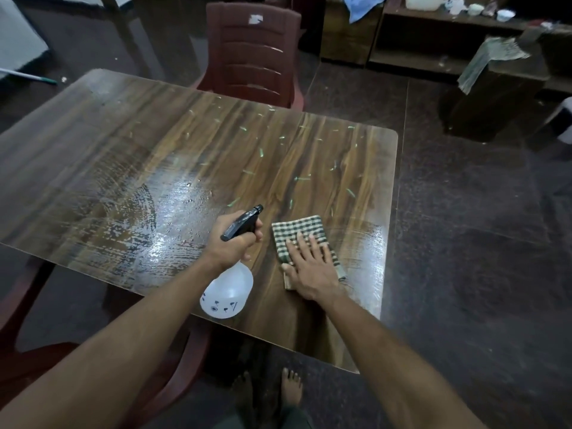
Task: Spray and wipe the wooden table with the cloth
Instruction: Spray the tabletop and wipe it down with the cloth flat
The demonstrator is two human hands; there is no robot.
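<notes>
Checked cloth (pixel 305 239) lies folded flat on wooden table (pixel 216 144) near its right near corner, right hand (pixel 311 269) pressed on it, fingers spread flat, gripping nothing. Left hand (pixel 236 239) just beside, fingers curled tight round neck of spray bottle (pixel 227 291), black nozzle aimed away over table. Wet streaks on left part, small green bits scattered further across; brown chair (pixel 252 51) at far edge.

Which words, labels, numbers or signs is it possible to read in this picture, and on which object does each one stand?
No text can be read.
Spray bottle, held in the left hand: small dark marks printed near the bottom, too small and blurred to read.
Chair behind the table: a torn white sticker on the backrest, nothing legible on it.
Checked cloth under the right hand: a pattern only, no writing.
</notes>
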